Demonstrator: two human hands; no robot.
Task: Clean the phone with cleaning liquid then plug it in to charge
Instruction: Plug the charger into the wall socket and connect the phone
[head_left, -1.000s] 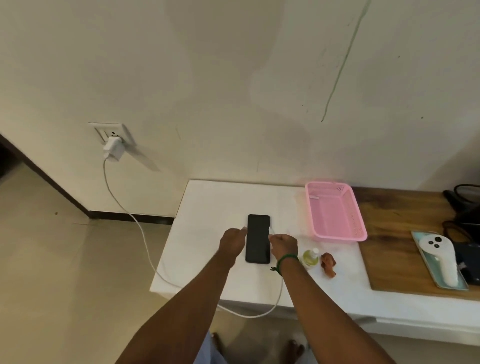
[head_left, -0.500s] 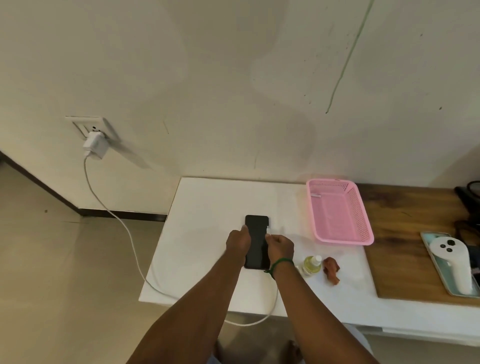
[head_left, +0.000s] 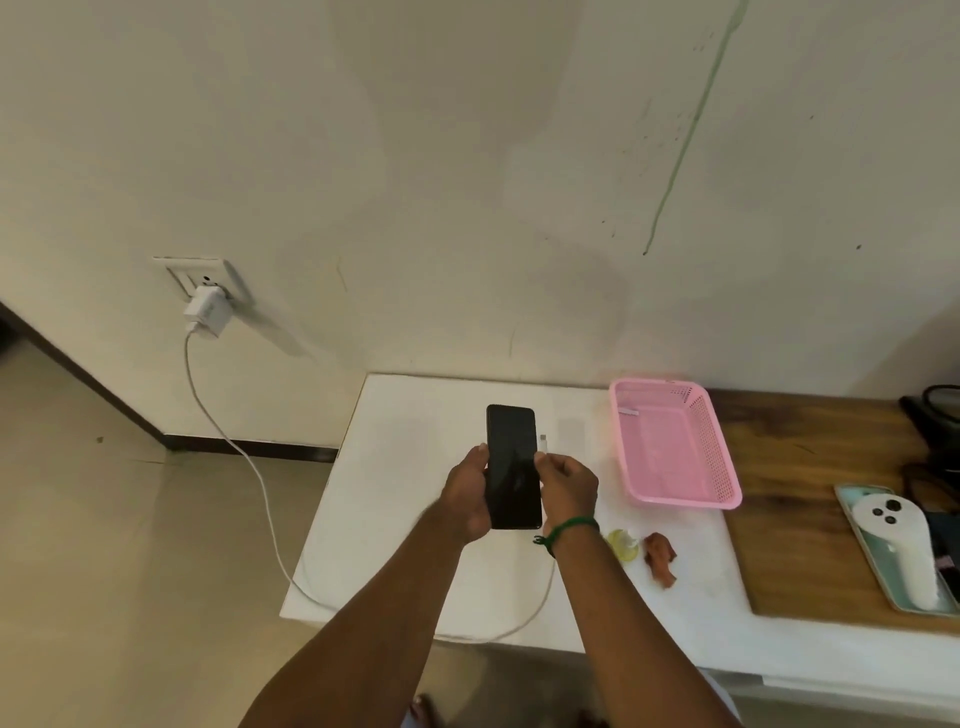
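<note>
My left hand (head_left: 470, 493) grips a black phone (head_left: 512, 462) by its left edge, lifted above the white table (head_left: 405, 467) with the dark screen facing up. Beside the phone's right edge, my right hand (head_left: 567, 486) pinches the white plug of the charging cable (head_left: 543, 443). That cable (head_left: 234, 441) runs off the table's front edge and up to a white charger (head_left: 207, 312) in the wall socket. A small bottle of yellowish liquid (head_left: 623, 545) and a crumpled brown cloth (head_left: 660, 558) lie on the table right of my right wrist.
A pink plastic basket (head_left: 675, 447) sits at the table's back right. Right of it is a wooden board (head_left: 795, 519) with a white controller (head_left: 893, 545) on a tray. Dark items lie at the far right edge. The wall stands directly behind the table.
The phone has come up off the table in my left hand. My right hand has risen with the cable plug beside it.
</note>
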